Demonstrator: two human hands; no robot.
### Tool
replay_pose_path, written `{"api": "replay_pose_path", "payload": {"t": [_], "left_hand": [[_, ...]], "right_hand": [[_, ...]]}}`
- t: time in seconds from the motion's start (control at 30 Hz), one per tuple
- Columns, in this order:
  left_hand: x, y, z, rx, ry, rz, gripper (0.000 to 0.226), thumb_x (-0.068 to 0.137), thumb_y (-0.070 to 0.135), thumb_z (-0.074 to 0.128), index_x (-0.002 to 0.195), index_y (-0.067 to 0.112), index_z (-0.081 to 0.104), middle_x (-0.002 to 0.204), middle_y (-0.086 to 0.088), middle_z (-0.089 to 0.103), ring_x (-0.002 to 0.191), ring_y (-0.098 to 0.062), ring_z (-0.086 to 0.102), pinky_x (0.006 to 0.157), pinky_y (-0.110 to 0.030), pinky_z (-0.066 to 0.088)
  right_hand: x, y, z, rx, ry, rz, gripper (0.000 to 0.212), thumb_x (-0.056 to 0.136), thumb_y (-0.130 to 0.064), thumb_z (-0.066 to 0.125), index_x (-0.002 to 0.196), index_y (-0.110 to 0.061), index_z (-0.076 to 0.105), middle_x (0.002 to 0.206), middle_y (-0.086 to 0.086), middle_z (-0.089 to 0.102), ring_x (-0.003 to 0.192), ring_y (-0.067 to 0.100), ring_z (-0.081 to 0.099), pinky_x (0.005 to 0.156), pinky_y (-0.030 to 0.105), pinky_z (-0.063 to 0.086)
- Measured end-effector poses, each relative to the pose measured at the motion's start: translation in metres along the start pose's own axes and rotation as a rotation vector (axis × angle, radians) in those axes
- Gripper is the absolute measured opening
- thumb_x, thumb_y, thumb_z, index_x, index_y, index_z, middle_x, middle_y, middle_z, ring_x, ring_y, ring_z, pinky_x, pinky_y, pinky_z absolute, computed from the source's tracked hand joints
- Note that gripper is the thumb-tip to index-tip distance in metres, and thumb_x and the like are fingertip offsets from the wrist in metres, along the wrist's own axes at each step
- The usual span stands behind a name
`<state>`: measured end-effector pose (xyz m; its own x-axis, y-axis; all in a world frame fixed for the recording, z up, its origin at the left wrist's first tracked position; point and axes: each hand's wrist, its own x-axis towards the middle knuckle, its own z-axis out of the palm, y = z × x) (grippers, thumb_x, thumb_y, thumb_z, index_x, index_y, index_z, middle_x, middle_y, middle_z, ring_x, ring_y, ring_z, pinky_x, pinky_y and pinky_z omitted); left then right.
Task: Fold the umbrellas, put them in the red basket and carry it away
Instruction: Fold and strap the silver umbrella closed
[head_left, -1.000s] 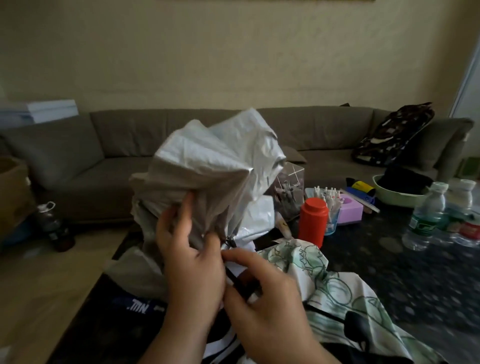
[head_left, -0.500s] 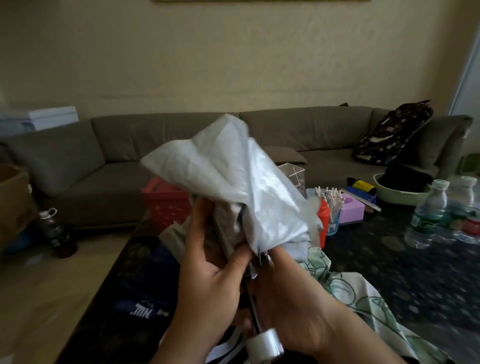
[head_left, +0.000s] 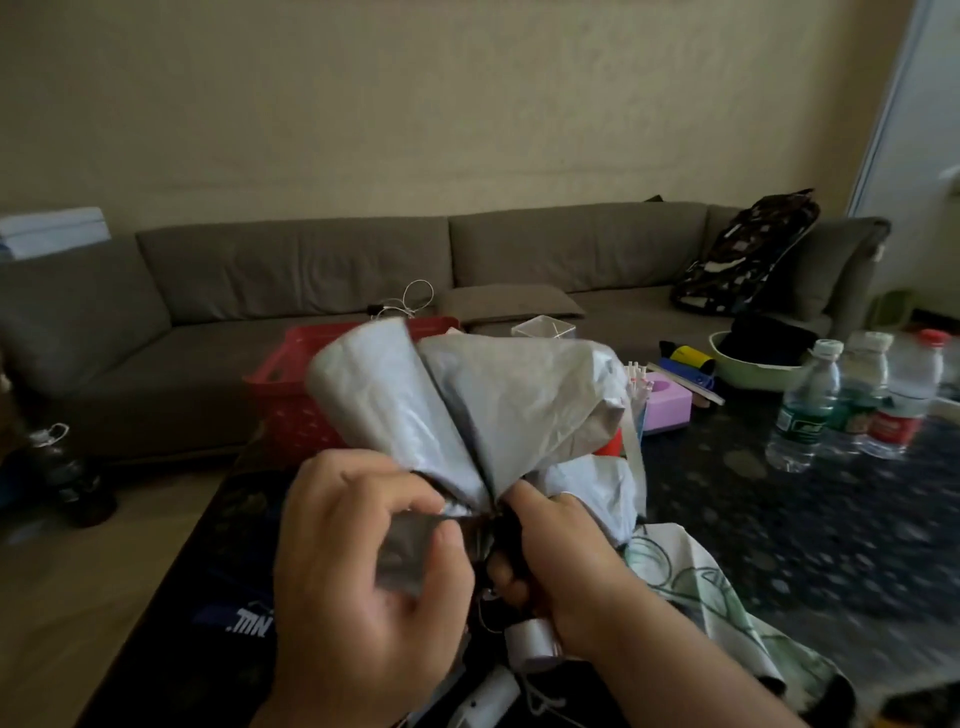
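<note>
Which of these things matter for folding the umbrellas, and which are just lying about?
Part of the job:
- crumpled silver-grey umbrella, gripped by left hand and right hand
- white umbrella with green line pattern, lying on the table
- red plastic basket

Just lying about:
- clear plastic water bottles
- pink box
- pale green bowl
- grey-brown fabric sofa

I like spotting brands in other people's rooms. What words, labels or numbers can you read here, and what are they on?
"NIIL", white letters seen upside down, on a dark item lying on the table; the reading is uncertain.
Bottle labels: green and red, print too blurred to read.
Nothing readable on the silver umbrella, red basket or pink box.
</note>
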<state>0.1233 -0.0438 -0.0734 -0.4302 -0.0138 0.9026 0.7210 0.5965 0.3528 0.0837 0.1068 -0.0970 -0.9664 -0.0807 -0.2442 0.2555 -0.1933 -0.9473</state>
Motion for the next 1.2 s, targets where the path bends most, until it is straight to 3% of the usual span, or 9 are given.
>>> {"api": "replay_pose_path", "payload": {"t": [0.2, 0.3, 0.4, 0.53, 0.6, 0.7, 0.93, 1.07, 1.2], "left_hand": [[0.011, 0.018, -0.007, -0.032, -0.063, 0.075, 0.037, 0.086, 0.026, 0.068, 0.123, 0.030, 0.068, 0.129, -0.001, 0.058, 0.120, -0.019, 0.059, 0.098, -0.028, 0.048], [0.010, 0.014, 0.002, -0.073, -0.119, -0.031, 0.065, 0.084, 0.037, 0.071, 0.146, 0.040, 0.051, 0.148, 0.001, 0.043, 0.137, -0.023, 0.051, 0.104, -0.032, 0.051], [0.009, 0.016, 0.008, -0.047, -0.123, -0.066, 0.074, 0.085, 0.041, 0.072, 0.152, 0.042, 0.041, 0.152, -0.001, 0.036, 0.141, -0.022, 0.045, 0.113, -0.021, 0.039], [0.016, 0.008, 0.008, 0.012, -0.005, -0.098, 0.078, 0.085, 0.011, 0.083, 0.151, 0.032, 0.049, 0.139, 0.001, 0.036, 0.126, -0.007, 0.050, 0.103, -0.007, 0.038], [0.022, -0.001, 0.003, 0.024, 0.027, -0.120, 0.063, 0.087, 0.013, 0.083, 0.143, 0.029, 0.060, 0.130, 0.002, 0.042, 0.114, -0.001, 0.054, 0.096, -0.003, 0.039], [0.027, -0.020, -0.006, 0.081, 0.005, -0.092, 0.042, 0.090, 0.026, 0.080, 0.130, 0.027, 0.071, 0.115, 0.000, 0.058, 0.100, -0.003, 0.056, 0.090, -0.004, 0.039], [0.014, -0.050, -0.011, 0.031, -0.150, -0.289, 0.067, 0.083, 0.032, 0.085, 0.143, 0.033, 0.057, 0.128, 0.021, 0.060, 0.120, 0.017, 0.051, 0.099, -0.005, 0.042], [0.010, -0.051, -0.008, -0.188, -0.283, -0.477, 0.078, 0.082, 0.028, 0.084, 0.147, 0.049, 0.046, 0.143, 0.026, 0.052, 0.133, 0.006, 0.051, 0.103, -0.028, 0.054], [0.011, -0.046, -0.005, -0.476, -0.253, -0.591, 0.052, 0.082, 0.028, 0.083, 0.125, 0.047, 0.062, 0.130, 0.018, 0.063, 0.119, -0.003, 0.065, 0.088, -0.020, 0.056]], "right_hand": [[-0.003, -0.004, -0.004, -0.134, 0.085, -0.172, 0.050, 0.099, -0.043, 0.052, 0.101, 0.006, 0.063, 0.066, 0.016, 0.058, 0.055, 0.024, 0.055, 0.049, 0.036, 0.042], [-0.011, 0.000, 0.005, -0.118, 0.031, -0.301, 0.032, 0.104, -0.032, 0.057, 0.105, -0.006, 0.075, 0.090, 0.010, 0.078, 0.082, 0.013, 0.073, 0.079, 0.047, 0.059], [-0.013, 0.011, 0.012, -0.155, -0.018, -0.471, 0.025, 0.110, -0.025, 0.053, 0.118, -0.015, 0.074, 0.110, 0.004, 0.078, 0.109, 0.016, 0.073, 0.092, 0.036, 0.059], [-0.005, 0.016, 0.014, -0.136, 0.069, -0.478, 0.025, 0.104, -0.043, 0.059, 0.096, -0.025, 0.074, 0.086, -0.003, 0.076, 0.084, 0.019, 0.072, 0.071, 0.036, 0.057], [-0.003, 0.011, 0.012, -0.109, 0.124, -0.386, 0.040, 0.102, -0.044, 0.060, 0.069, -0.021, 0.060, 0.061, 0.005, 0.055, 0.053, 0.021, 0.051, 0.049, 0.031, 0.037], [-0.001, 0.004, 0.002, -0.076, 0.154, -0.309, 0.041, 0.101, -0.036, 0.063, 0.071, -0.009, 0.054, 0.059, 0.015, 0.044, 0.043, 0.020, 0.038, 0.039, 0.026, 0.029], [0.010, 0.002, -0.019, -0.095, 0.196, -0.227, 0.039, 0.100, -0.030, 0.068, 0.077, -0.001, 0.057, 0.059, 0.018, 0.046, 0.048, 0.023, 0.038, 0.043, 0.028, 0.029], [0.011, 0.003, -0.020, -0.116, 0.236, -0.258, 0.041, 0.101, -0.031, 0.065, 0.071, -0.005, 0.055, 0.057, 0.018, 0.048, 0.044, 0.021, 0.040, 0.040, 0.024, 0.029], [0.014, 0.006, -0.023, -0.081, 0.267, -0.293, 0.037, 0.103, -0.027, 0.063, 0.083, 0.004, 0.058, 0.058, 0.019, 0.045, 0.040, 0.020, 0.038, 0.038, 0.023, 0.029]]}}
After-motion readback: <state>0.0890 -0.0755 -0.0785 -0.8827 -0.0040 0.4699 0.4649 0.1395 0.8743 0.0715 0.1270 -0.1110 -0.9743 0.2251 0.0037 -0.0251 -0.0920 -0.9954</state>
